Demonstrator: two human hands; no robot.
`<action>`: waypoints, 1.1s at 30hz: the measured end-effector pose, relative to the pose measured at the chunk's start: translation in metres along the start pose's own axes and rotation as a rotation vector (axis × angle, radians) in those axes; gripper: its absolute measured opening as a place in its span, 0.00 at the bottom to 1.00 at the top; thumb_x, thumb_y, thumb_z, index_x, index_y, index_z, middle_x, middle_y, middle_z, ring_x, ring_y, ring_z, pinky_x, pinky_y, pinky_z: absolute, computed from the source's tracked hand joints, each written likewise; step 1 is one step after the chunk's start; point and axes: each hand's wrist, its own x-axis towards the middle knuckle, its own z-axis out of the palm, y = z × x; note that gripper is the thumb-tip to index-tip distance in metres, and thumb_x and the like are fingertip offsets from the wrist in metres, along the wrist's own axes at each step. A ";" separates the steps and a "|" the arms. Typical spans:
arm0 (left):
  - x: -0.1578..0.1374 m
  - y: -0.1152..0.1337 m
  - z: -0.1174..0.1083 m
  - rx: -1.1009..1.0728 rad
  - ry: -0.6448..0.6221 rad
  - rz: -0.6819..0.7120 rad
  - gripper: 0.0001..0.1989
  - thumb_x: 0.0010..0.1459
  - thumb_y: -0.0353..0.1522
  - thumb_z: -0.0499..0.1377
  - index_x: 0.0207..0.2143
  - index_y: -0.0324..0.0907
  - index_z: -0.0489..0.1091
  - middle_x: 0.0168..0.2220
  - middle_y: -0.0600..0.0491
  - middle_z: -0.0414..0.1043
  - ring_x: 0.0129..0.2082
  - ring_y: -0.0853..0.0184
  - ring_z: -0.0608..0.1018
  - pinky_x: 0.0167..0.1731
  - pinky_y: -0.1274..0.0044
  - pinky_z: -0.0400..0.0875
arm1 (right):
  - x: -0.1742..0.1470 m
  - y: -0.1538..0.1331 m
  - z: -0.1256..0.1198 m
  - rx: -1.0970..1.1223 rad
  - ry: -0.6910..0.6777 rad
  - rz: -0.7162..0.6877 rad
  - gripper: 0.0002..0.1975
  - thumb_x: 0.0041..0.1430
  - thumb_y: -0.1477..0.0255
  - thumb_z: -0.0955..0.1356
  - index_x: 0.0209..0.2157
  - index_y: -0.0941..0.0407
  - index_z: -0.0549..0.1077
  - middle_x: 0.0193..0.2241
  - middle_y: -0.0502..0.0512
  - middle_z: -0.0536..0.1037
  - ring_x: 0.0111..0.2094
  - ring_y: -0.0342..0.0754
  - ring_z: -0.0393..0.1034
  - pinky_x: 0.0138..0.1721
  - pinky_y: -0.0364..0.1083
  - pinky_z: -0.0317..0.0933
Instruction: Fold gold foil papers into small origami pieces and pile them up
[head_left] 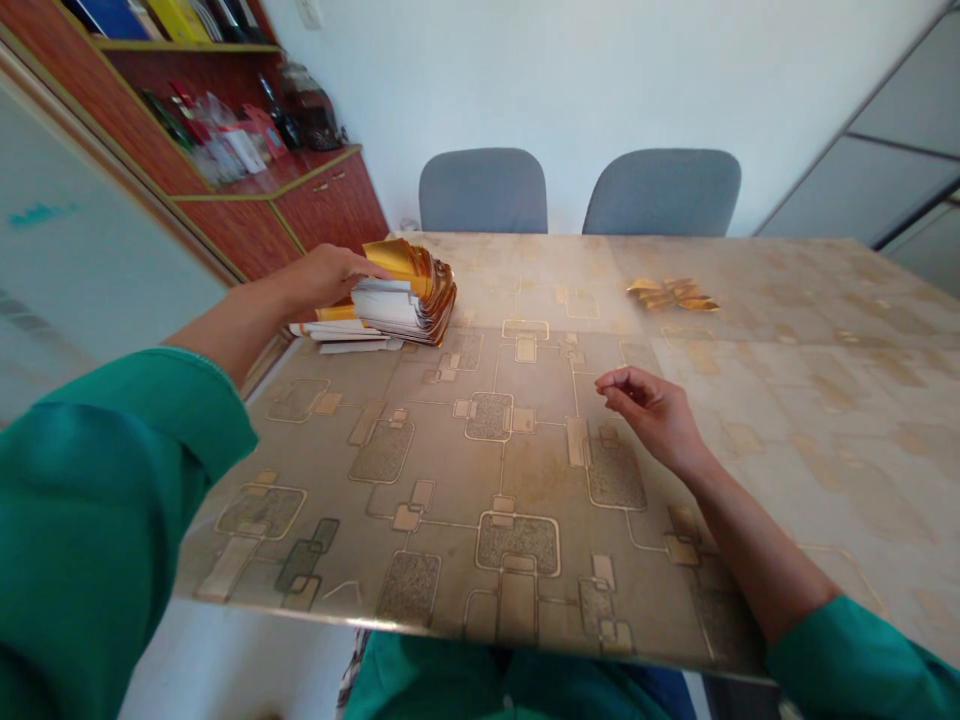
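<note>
My left hand point(330, 275) reaches to the far left of the table and grips gold paper at the upper side of a thick stack of gold-and-white paper sheets point(394, 305). The stack is bent over, its layered edges fanning out at the right; some fingertips are hidden by the paper. Loose white and gold sheets lie under it. Above the middle right of the table hovers my right hand point(649, 405), its fingers curled and the thumb close to the index finger, with nothing visible between them. Beyond it, folded gold paper pieces point(673, 294) lie on the table.
A patterned, shiny cover lies over the table point(491, 470). Two grey chairs point(484, 190) stand at the far side against the wall. At the left back is a reddish wooden cabinet point(315, 200) with bottles, a jar and bags on its shelf.
</note>
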 end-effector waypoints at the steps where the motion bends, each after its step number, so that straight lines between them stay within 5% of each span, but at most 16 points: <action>1: 0.003 -0.004 -0.001 0.040 -0.054 0.068 0.43 0.64 0.57 0.37 0.39 0.29 0.76 0.26 0.57 0.75 0.25 0.82 0.67 0.28 0.91 0.59 | 0.000 0.000 0.000 -0.001 -0.001 0.002 0.09 0.57 0.64 0.69 0.35 0.55 0.76 0.30 0.51 0.76 0.29 0.44 0.67 0.32 0.45 0.61; 6: 0.019 -0.021 0.000 0.065 -0.091 0.281 0.46 0.61 0.60 0.35 0.35 0.29 0.76 0.23 0.60 0.73 0.21 0.84 0.63 0.24 0.93 0.53 | 0.000 -0.001 0.001 -0.011 0.005 0.003 0.09 0.58 0.64 0.69 0.35 0.55 0.76 0.30 0.51 0.76 0.29 0.44 0.67 0.32 0.45 0.61; 13: 0.019 -0.017 -0.001 0.181 -0.030 0.103 0.51 0.54 0.66 0.35 0.37 0.28 0.75 0.27 0.59 0.72 0.25 0.80 0.63 0.30 0.88 0.57 | -0.001 0.001 0.001 -0.013 -0.015 0.004 0.10 0.58 0.63 0.69 0.35 0.55 0.76 0.31 0.52 0.76 0.30 0.45 0.68 0.33 0.46 0.62; 19: 0.016 -0.011 -0.007 0.145 -0.019 0.197 0.37 0.66 0.54 0.46 0.37 0.27 0.74 0.30 0.55 0.74 0.29 0.77 0.66 0.31 0.85 0.59 | -0.001 -0.001 0.002 -0.018 -0.011 0.011 0.09 0.58 0.64 0.69 0.35 0.55 0.76 0.30 0.52 0.76 0.29 0.44 0.67 0.32 0.45 0.60; 23: 0.008 -0.003 -0.012 0.162 0.102 0.139 0.30 0.69 0.48 0.47 0.38 0.29 0.75 0.32 0.54 0.73 0.32 0.74 0.65 0.33 0.83 0.61 | -0.001 -0.001 0.003 -0.016 0.000 0.013 0.09 0.57 0.64 0.69 0.34 0.55 0.76 0.30 0.51 0.76 0.28 0.44 0.67 0.32 0.45 0.60; 28: 0.000 0.040 -0.017 0.318 0.339 0.054 0.15 0.68 0.37 0.54 0.41 0.34 0.76 0.32 0.53 0.70 0.34 0.71 0.63 0.32 0.80 0.61 | -0.001 -0.010 0.004 0.062 -0.005 0.022 0.11 0.57 0.62 0.70 0.35 0.55 0.75 0.31 0.52 0.76 0.30 0.44 0.68 0.33 0.46 0.63; 33: -0.020 0.139 -0.003 0.238 0.461 0.259 0.11 0.68 0.33 0.54 0.38 0.39 0.75 0.32 0.52 0.71 0.33 0.69 0.69 0.33 0.76 0.66 | -0.008 -0.035 0.010 0.279 -0.243 0.108 0.25 0.58 0.59 0.70 0.54 0.53 0.68 0.42 0.57 0.79 0.38 0.47 0.73 0.40 0.49 0.68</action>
